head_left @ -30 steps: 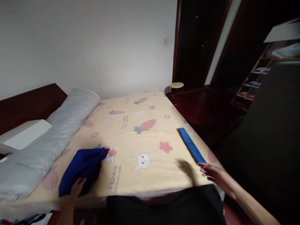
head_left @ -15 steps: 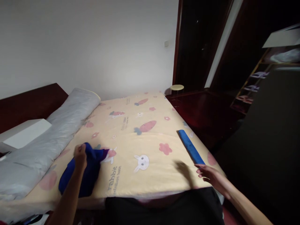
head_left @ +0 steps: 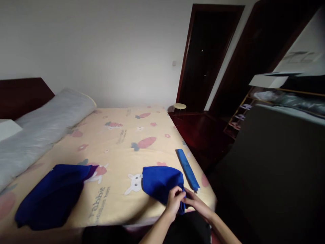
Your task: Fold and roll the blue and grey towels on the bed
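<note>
Near the front edge of the bed, my left hand is closed on the edge of a blue cloth. My right hand pinches the same edge from the right, its fingers meeting my left ones. The cloth spreads leftward from the hands, partly over the printed rabbit's side. A tight blue cloth roll lies just beyond my right hand along the bed's right side. At the left lies a flat blue cloth pile with a purple corner, apart from both hands.
The bed has a cream sheet with carrots and rabbits. A grey plastic-wrapped roll and a white box lie along its left side. Beyond the right edge are a round stool, a dark panel and a shoe rack.
My left hand has come from the blue pile to the right with one blue cloth. My right hand has left the roll and joined it. The view has turned right.
</note>
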`<state>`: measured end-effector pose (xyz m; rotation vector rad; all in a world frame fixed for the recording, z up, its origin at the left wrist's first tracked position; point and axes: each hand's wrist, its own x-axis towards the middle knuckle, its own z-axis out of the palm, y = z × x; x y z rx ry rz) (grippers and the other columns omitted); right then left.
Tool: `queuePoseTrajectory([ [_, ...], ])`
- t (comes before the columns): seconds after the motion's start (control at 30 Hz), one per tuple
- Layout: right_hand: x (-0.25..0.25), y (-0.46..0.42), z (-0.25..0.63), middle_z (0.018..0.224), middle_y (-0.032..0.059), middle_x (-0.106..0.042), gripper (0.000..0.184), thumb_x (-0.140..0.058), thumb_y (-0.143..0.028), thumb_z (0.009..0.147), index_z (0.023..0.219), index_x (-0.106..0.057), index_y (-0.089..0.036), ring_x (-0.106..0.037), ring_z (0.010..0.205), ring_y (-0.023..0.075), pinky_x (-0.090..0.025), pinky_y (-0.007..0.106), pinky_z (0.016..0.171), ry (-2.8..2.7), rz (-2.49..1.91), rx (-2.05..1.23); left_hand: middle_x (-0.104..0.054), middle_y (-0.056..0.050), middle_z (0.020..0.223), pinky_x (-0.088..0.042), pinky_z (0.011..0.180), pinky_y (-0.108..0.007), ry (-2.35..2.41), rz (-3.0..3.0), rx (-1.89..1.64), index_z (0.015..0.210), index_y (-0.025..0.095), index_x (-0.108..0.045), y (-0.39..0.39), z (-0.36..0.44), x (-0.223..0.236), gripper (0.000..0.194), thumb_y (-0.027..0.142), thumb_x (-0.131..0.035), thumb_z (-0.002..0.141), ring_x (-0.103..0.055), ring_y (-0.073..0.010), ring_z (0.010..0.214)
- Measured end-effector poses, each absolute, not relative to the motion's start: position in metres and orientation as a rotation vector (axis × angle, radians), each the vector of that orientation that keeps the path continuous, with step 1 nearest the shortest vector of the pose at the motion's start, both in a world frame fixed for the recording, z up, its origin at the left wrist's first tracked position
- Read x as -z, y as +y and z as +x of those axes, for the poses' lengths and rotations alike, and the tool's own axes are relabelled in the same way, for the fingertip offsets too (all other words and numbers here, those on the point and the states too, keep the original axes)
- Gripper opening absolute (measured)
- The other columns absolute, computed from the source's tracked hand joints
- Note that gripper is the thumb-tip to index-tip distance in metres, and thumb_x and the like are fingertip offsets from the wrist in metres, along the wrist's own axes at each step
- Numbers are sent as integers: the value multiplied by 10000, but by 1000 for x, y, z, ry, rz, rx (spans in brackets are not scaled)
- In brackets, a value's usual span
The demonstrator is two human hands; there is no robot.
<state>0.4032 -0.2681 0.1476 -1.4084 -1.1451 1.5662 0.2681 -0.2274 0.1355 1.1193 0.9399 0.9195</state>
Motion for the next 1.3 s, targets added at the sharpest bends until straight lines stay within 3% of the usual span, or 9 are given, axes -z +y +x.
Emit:
queuePoseTrajectory([
  [0.23,-149,-265,387,804,10,-653,383,-694,-585,747,872,-687,-223,-580,784,215,-475,352,755,-1404,-1306,-1479,-538,19,559,-357,543,-286,917,952,-829,610,198,-649,-235,244,-118,338,508,-784,605,-488,-131,538],
  [0.43,-143,-260,386,658,5,-630,517,-610,-715,748,706,-642,-201,-574,641,192,-419,319,633,-1420,-1339,-1485,-566,25,587,-413,545,-264,954,817,-899,656,201,-581,-216,205,-113,398,546,-773,608,-555,-132,562],
  [0.57,-138,-256,401,779,48,-714,558,-631,-759,659,777,-639,-213,-668,717,239,-425,320,625,-1054,-1467,-1397,-596,30,636,-479,628,-286,1016,693,-1027,713,225,-526,-185,151,-112,402,533,-760,600,-601,-137,616],
  [0.77,-136,-255,415,837,73,-739,433,-660,-627,691,777,-643,-203,-684,750,219,-425,293,614,-801,-1419,-1439,-649,-7,690,-499,727,-290,1108,706,-1053,711,223,-525,-146,65,-121,275,459,-664,682,-636,-146,713],
  [0.9,-129,-256,404,825,64,-736,447,-682,-607,662,826,-648,-192,-662,681,181,-394,268,570,-923,-1459,-1502,-617,25,628,-487,629,-275,1140,818,-821,693,221,-535,-157,57,-114,217,417,-628,704,-609,-134,621],
  [1.07,-130,-260,397,853,58,-723,459,-670,-586,672,905,-639,-192,-652,695,172,-390,270,580,-1053,-1465,-1599,-552,50,491,-463,527,-310,1189,1031,-330,634,194,-587,-180,72,-96,200,210,-760,537,-569,-161,460],
  [1.17,-133,-261,399,864,52,-718,436,-650,-558,691,928,-636,-193,-655,710,169,-391,268,589,-1033,-1470,-1608,-629,7,598,-499,632,-344,1307,1182,-279,674,194,-605,-170,85,-88,150,198,-730,592,-645,-203,606],
  [1.23,-133,-260,400,867,51,-719,413,-649,-535,692,921,-636,-191,-655,705,163,-386,262,587,-1030,-1474,-1608,-694,-32,811,-498,790,-350,1417,1290,-374,801,211,-618,-151,99,-87,83,230,-627,721,-670,-224,879],
  [1.3,-130,-259,400,858,49,-720,404,-648,-528,689,909,-635,-190,-655,695,161,-373,254,571,-1034,-1480,-1609,-679,-63,1095,-431,962,-344,1515,1384,-479,979,226,-603,-130,116,-86,199,210,-535,793,-571,-220,1169],
])
